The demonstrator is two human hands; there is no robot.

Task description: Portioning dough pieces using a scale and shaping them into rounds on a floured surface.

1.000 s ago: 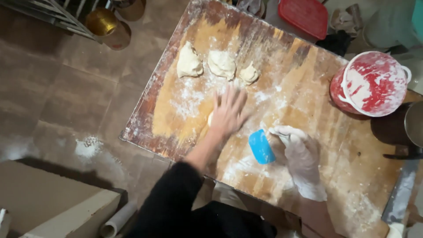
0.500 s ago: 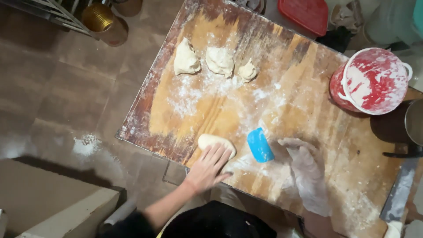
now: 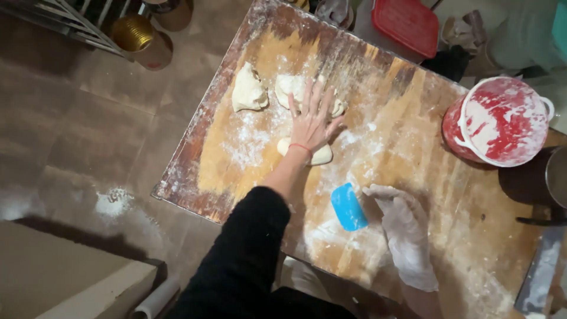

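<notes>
My bare left hand (image 3: 313, 121), a red band at its wrist, lies flat with fingers spread on a small roll of dough (image 3: 322, 156) in the middle of the floured wooden board (image 3: 413, 159). Its fingertips reach a second dough lump (image 3: 286, 85); a third lump (image 3: 248, 90) lies further left. My right hand (image 3: 401, 227), in a white floury glove, rests palm down on the board near its front edge and holds nothing. A blue plastic scraper (image 3: 348, 207) lies flat just left of that hand's fingers.
A red pot with a flour-smeared lid (image 3: 502, 121) stands at the board's right edge and a red container (image 3: 410, 23) behind it. A metal blade (image 3: 540, 272) lies at the front right. On the floor are a gold tin (image 3: 139, 38), spilled flour (image 3: 112, 204) and a cardboard box (image 3: 59, 277).
My left hand has pushed the dough roll from the board's near edge out toward the middle, up to the other lumps. The gloved right hand and scraper have stayed in place.
</notes>
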